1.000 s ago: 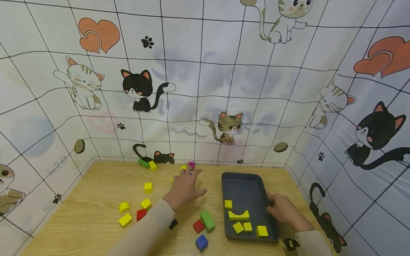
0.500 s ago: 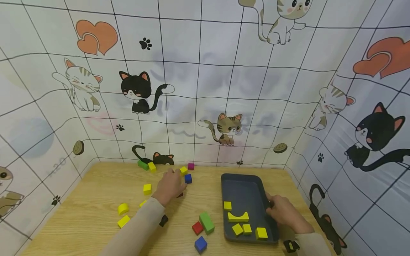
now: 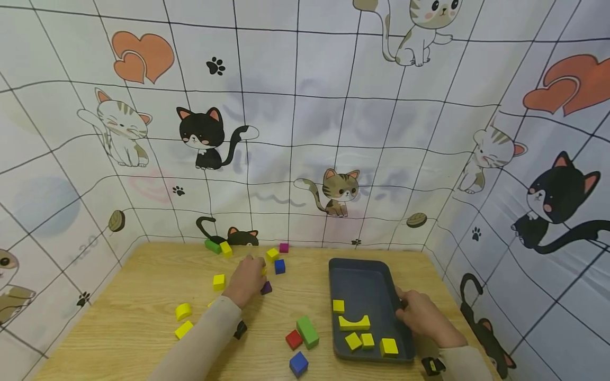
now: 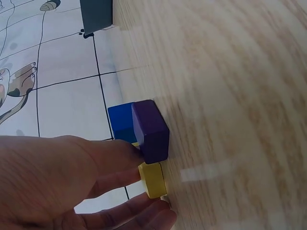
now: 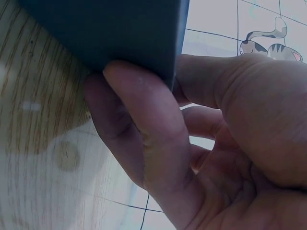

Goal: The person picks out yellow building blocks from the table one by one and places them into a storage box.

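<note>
My left hand [image 3: 244,280] is at the back middle of the table, its thumb and fingers around a small yellow block [image 4: 153,181] that they pinch. Close beside the thumb lies a dark purple block [image 4: 152,132], and a blue block [image 4: 121,120] shows behind it. My right hand [image 3: 425,316] grips the right edge of a dark grey tray [image 3: 366,280]. In the right wrist view the fingers [image 5: 153,115] curl under the tray's wall, with the thumb on the other side. Several yellow blocks lie in the tray's front half, among them an arched block [image 3: 355,323].
A green block [image 3: 307,332], a red block [image 3: 294,339] and a blue cube [image 3: 298,364] lie left of the tray. Several yellow blocks [image 3: 183,311] are spread on the left. A magenta block [image 3: 284,247] sits near the cat-patterned back wall.
My left hand has moved left and down among the back blocks, and its spread fingers have closed around the yellow block. My right hand and the tray have stayed in place.
</note>
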The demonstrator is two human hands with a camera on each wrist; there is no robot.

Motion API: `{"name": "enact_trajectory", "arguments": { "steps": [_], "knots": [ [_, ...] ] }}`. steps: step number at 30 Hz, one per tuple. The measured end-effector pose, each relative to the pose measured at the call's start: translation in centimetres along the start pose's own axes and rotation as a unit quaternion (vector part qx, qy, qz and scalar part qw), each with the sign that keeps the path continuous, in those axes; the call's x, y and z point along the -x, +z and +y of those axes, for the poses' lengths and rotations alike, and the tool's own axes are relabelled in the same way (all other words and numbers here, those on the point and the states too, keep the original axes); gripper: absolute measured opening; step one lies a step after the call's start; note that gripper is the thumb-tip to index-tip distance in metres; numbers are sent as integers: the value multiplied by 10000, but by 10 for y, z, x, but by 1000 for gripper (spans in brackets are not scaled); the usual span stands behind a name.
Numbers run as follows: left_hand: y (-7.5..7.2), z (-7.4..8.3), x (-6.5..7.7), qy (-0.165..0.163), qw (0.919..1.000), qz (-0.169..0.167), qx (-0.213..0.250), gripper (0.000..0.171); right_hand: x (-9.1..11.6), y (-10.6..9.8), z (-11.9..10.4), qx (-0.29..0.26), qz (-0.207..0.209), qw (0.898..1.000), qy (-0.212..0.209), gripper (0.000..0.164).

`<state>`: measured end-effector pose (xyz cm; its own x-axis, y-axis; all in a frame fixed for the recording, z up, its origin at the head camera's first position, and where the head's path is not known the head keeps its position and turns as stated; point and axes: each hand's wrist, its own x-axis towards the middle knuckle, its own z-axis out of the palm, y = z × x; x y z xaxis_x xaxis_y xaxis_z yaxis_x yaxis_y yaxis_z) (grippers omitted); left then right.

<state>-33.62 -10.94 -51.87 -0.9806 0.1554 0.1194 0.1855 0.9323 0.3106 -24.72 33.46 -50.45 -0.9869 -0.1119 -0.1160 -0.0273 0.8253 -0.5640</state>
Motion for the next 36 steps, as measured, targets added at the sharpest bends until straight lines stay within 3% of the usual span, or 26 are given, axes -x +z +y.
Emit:
{"name": "enact_trajectory", "arguments": {
  "steps": [28, 36],
  "knots": [
    [6, -2, -1, 90, 9994, 188, 271, 26, 0, -1, 1, 79, 24, 9999, 61, 69],
    [4, 2, -1, 24, 9991, 99, 408, 29, 0, 1, 2, 90, 52, 9999, 89, 69]
  ]
}}
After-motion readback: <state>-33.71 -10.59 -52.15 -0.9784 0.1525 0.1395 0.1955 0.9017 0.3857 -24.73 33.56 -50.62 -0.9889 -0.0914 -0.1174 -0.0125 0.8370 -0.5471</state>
